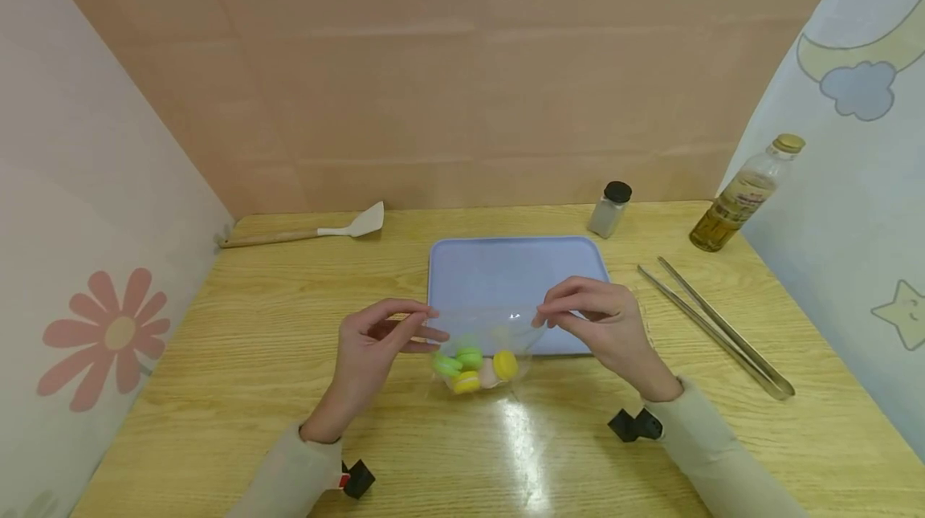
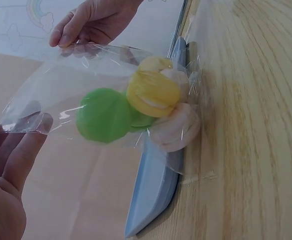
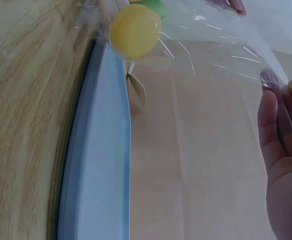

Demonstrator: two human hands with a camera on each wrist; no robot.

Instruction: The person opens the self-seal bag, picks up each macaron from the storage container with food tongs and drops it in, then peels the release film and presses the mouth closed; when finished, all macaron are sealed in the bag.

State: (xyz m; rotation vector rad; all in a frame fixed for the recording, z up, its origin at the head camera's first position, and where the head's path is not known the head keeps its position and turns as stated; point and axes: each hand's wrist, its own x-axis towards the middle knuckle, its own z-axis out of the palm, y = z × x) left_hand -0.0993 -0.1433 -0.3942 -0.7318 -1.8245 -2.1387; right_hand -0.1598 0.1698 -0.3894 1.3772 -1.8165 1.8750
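A clear plastic bag [image 1: 477, 325] hangs between both hands over the front edge of a light blue tray [image 1: 506, 261]. Gathered at its bottom are several macarons: green [image 2: 103, 116], yellow [image 2: 153, 94] and pale pink [image 2: 175, 129]. The left hand [image 1: 379, 341] pinches the bag's left upper corner between thumb and fingers. At the opposite upper corner, the right hand [image 1: 596, 321] pinches the plastic the same way. In the right wrist view a yellow macaron [image 3: 136, 31] shows through the film, with the right hand's fingers [image 3: 280, 125] at the bag's edge.
A spatula [image 1: 311, 233] with a wooden handle lies at the back left. Behind the tray's right corner stands a black-capped jar [image 1: 609, 211]. Metal tongs [image 1: 715, 325] lie on the right, and an oil bottle [image 1: 744, 195] stands near the right wall.
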